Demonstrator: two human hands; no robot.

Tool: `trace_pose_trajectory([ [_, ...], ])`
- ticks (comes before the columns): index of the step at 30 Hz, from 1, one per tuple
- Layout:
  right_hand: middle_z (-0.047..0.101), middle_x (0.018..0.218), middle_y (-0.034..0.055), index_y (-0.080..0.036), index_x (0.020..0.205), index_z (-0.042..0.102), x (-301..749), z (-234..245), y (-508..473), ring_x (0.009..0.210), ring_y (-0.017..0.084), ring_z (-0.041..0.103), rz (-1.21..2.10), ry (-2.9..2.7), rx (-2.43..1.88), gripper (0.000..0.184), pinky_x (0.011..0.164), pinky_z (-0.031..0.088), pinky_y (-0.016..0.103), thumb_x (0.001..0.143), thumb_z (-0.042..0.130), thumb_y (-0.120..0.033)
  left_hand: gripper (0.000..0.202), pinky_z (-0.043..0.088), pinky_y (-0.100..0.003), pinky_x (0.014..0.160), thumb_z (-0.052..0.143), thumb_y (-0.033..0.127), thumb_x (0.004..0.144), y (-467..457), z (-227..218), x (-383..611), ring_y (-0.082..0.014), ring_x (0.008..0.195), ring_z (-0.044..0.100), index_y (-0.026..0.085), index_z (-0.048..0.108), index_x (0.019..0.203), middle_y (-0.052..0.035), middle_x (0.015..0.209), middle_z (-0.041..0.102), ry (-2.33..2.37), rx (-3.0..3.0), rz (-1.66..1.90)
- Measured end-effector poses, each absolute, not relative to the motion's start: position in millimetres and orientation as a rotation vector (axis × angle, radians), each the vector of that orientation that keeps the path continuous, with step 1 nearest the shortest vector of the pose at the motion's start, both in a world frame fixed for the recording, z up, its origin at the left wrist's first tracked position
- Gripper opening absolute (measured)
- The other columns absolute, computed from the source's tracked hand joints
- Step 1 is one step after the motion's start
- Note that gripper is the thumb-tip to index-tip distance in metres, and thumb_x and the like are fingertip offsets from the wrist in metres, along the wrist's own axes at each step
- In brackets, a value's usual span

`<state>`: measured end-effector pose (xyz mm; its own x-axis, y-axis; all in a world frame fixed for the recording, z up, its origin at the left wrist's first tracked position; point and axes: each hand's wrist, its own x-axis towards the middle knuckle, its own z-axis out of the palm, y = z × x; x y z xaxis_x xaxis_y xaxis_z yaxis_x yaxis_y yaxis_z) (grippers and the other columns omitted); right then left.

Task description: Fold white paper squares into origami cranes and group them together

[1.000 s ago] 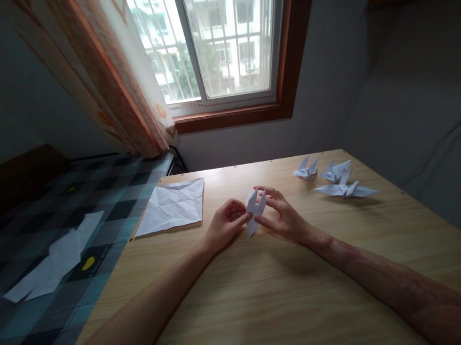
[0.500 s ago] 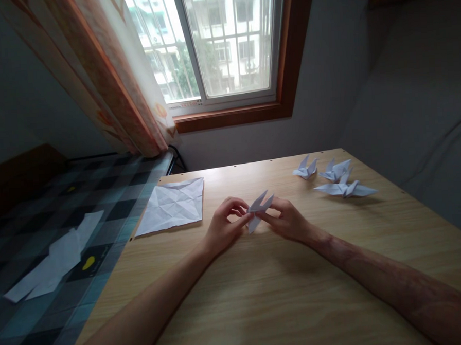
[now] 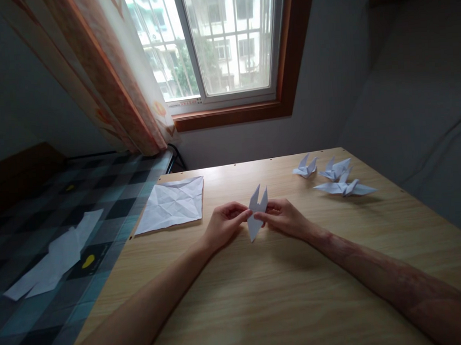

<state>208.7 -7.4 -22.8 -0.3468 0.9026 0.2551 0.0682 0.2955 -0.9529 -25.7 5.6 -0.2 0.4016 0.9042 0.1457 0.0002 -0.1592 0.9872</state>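
Observation:
A small piece of folded white paper (image 3: pixel 256 223) is held up over the middle of the wooden table (image 3: pixel 236 290). Two narrow points stick up from it, and a single point hangs down. My left hand (image 3: pixel 226 223) is closed, pinching its left edge between thumb and fingers. From the right side my right hand (image 3: pixel 282 217) grips it, the thumb across its front and the fingers behind. The paper hides some of the right fingertips.
Several folded paper cranes, one of them a crane with spread wings (image 3: pixel 345 188), stand at the back right. A creased paper square (image 3: pixel 174 204) lies at the back left. Cut paper (image 3: pixel 59 258) rests on the checked bed (image 3: pixel 33 327). A window (image 3: pixel 231 43) is behind the table.
The folded paper has been turned more upright, its flat face now towards me and its two points up. My hands have shifted their grip slightly while staying in nearly the same place.

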Motion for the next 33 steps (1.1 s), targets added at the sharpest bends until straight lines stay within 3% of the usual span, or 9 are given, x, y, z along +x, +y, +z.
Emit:
trace_pose_trajectory([
  [4,0.083,0.096,0.0074,-0.017,0.106,0.085,209.7,-25.5,-5.0,0.083,0.023,0.076,1.211,-1.680,-0.883,0.040,0.078,0.062,0.033,0.099,0.078,-0.056,0.043,0.060,-0.030,0.079,0.091,0.054,0.084,6.2,2.1,-24.7,-0.0206,0.083,0.075,0.013,0.080,0.091,-0.0093,0.091,0.083,0.856,1.503,0.985],
  [12,0.081,0.089,0.0065,-0.015,0.104,0.079,210.3,-17.5,-8.7,0.071,0.021,0.077,1.318,-1.714,-0.856,0.048,0.065,0.058,0.027,0.099,0.075,-0.063,0.047,0.048,-0.025,0.074,0.076,0.058,0.097,-1.9,12.2,-24.0,-0.0162,0.079,0.065,0.011,0.080,0.095,-0.0054,0.087,0.077,0.840,1.691,0.791],
  [18,0.069,0.059,0.0002,-0.016,0.088,0.072,210.7,-15.3,-11.5,0.054,0.015,0.064,1.310,-1.710,-0.917,0.053,0.056,0.047,0.024,0.099,0.074,-0.068,0.055,0.036,-0.023,0.061,0.073,0.066,0.096,-1.2,17.2,-26.6,-0.0113,0.067,0.048,0.013,0.068,0.081,0.0017,0.071,0.057,0.847,1.675,0.708],
  [20,0.071,0.066,0.0012,-0.018,0.089,0.070,211.5,-14.1,-11.5,0.060,0.016,0.065,1.249,-1.630,-0.845,0.049,0.060,0.050,0.026,0.101,0.072,-0.065,0.056,0.036,-0.023,0.061,0.072,0.069,0.096,0.0,16.0,-28.0,-0.0116,0.068,0.048,0.015,0.065,0.084,0.0016,0.073,0.057,0.815,1.634,0.669],
  [23,0.073,0.082,0.0019,-0.021,0.106,0.067,212.5,-11.1,-11.1,0.070,0.017,0.067,1.162,-1.498,-0.711,0.039,0.065,0.054,0.029,0.102,0.074,-0.059,0.056,0.036,-0.022,0.059,0.073,0.070,0.095,3.0,12.3,-31.2,-0.0117,0.067,0.049,0.016,0.063,0.087,0.0015,0.075,0.058,0.796,1.569,0.646],
  [26,0.069,0.082,-0.0007,-0.024,0.119,0.066,213.2,-10.0,-11.0,0.068,0.017,0.065,1.112,-1.453,-0.695,0.037,0.065,0.054,0.030,0.102,0.077,-0.054,0.056,0.032,-0.022,0.054,0.075,0.071,0.092,6.3,10.0,-34.7,-0.0103,0.062,0.046,0.017,0.061,0.087,0.0031,0.072,0.055,0.795,1.515,0.622],
  [33,0.073,0.103,0.0045,-0.023,0.115,0.069,213.5,-13.0,-8.9,0.071,0.015,0.065,1.129,-1.398,-0.670,0.030,0.067,0.055,0.032,0.101,0.078,-0.049,0.057,0.031,-0.022,0.052,0.077,0.072,0.089,8.2,13.1,-38.0,-0.0101,0.059,0.046,0.016,0.063,0.087,0.0036,0.069,0.054,0.817,1.503,0.591],
])
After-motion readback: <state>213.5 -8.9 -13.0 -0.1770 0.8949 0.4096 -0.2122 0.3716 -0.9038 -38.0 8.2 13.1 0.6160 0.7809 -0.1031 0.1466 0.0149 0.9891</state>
